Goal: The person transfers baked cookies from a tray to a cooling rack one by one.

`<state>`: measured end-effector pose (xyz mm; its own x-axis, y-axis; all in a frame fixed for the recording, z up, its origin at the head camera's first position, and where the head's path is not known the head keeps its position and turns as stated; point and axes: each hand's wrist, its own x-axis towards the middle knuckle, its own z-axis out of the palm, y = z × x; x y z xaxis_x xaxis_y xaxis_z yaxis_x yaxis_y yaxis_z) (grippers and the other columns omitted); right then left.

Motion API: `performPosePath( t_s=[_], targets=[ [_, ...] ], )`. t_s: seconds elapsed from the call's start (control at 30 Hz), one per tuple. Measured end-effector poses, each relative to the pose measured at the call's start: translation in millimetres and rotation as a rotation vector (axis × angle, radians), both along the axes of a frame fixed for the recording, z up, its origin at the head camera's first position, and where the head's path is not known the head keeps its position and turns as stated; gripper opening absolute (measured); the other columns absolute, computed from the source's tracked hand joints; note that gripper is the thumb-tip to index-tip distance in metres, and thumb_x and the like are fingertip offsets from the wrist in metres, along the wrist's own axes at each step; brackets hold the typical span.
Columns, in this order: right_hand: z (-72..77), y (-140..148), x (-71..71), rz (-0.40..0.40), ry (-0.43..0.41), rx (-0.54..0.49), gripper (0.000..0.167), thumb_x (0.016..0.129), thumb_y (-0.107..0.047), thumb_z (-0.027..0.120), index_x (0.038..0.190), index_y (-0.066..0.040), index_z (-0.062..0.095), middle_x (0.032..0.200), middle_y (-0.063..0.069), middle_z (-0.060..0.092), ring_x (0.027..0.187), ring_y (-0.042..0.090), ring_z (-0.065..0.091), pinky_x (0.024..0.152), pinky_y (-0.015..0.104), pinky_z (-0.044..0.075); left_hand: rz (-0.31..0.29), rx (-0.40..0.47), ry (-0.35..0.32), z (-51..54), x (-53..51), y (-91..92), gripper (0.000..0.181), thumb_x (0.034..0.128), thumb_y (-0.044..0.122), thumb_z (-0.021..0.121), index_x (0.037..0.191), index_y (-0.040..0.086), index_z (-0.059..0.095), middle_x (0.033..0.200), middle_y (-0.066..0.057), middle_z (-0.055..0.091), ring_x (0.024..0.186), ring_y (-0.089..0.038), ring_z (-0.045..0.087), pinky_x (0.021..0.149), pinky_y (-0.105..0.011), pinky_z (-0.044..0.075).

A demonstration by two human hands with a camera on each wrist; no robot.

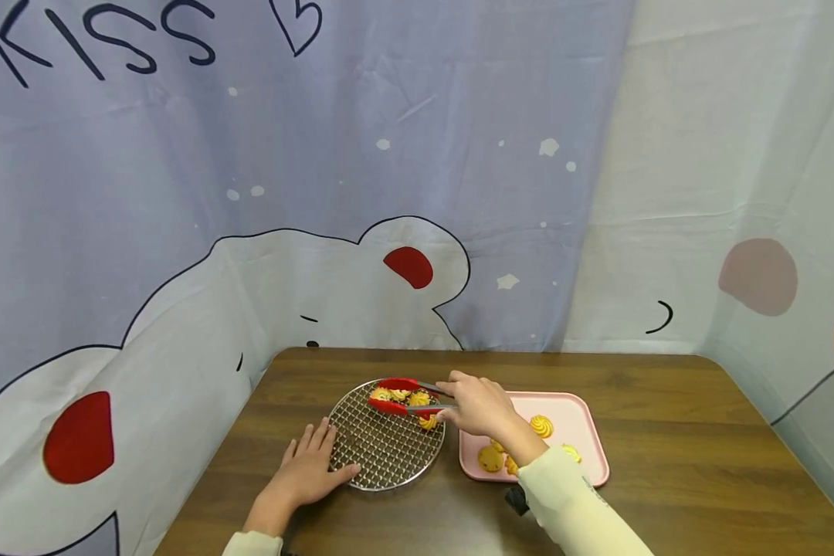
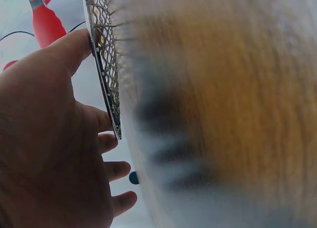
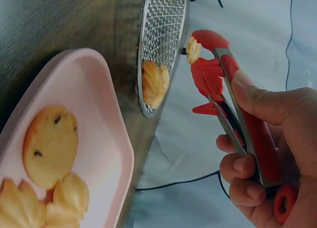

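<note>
My right hand (image 1: 478, 403) grips a pair of red-tipped metal tongs (image 3: 257, 148). In the right wrist view a small piped cookie (image 3: 193, 50) sits between the red tips, above the round wire rack (image 1: 382, 455). Several golden cookies are by the rack's far right part, partly hidden by the tongs; one swirled cookie (image 3: 155, 84) lies near its rim. My left hand (image 1: 309, 467) touches the rack's left edge, fingers spread and straight, with the thumb along the near rim. The left wrist view shows the rack's rim (image 2: 102, 72) against that hand.
Right of the rack stands a pink tray (image 1: 587, 432) with several cookies, among them a swirled one (image 1: 541, 426) and a flat round one with dark bits (image 3: 52, 146). My right forearm crosses part of the tray. A printed curtain (image 1: 417, 154) hangs behind the wooden table (image 1: 681, 448).
</note>
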<state>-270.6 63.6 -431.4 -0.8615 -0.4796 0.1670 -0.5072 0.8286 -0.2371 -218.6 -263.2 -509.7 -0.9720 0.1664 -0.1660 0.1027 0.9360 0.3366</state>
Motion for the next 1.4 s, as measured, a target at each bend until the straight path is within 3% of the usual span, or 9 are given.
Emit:
performPosePath(
  t_s=[0.57,1.07,1.4],
  targets=[
    [-15.8,-28,-14.5,-0.077,-0.09,0.059,0.058,0.087,-0.047,0.078,0.137,-0.02,0.066,0.109,-0.003,0.062,0.064,0.016,0.053,0.058,0.034,0.047,0.006,-0.003,-0.021,-0.3,1.3,0.9,0.102,0.092,0.069,0.056,0.158,-0.003,0.028,0.167,-0.023,0.016,0.152,-0.05,0.011,0.117,-0.072,0.008],
    [-18.0,-31,-20.5,-0.086,-0.056,0.056,0.059,0.085,-0.045,0.08,0.136,-0.019,0.067,0.114,-0.002,0.064,0.06,0.015,0.051,0.058,0.035,0.049,-0.001,0.004,0.0,3.8,-0.2,3.1,0.101,0.0921,0.068,0.057,0.157,-0.004,0.029,0.166,-0.024,0.017,0.152,-0.05,0.011,0.116,-0.072,0.008],
    [-15.8,-26,-17.3,-0.07,-0.063,0.049,0.06,0.084,-0.047,0.081,0.135,-0.016,0.067,0.111,-0.001,0.063,0.066,0.019,0.057,0.059,0.037,0.05,0.002,0.001,-0.017,3.1,0.6,0.8,0.102,0.0921,0.068,0.057,0.157,-0.005,0.028,0.166,-0.025,0.016,0.151,-0.05,0.011,0.116,-0.072,0.008]
  ],
)
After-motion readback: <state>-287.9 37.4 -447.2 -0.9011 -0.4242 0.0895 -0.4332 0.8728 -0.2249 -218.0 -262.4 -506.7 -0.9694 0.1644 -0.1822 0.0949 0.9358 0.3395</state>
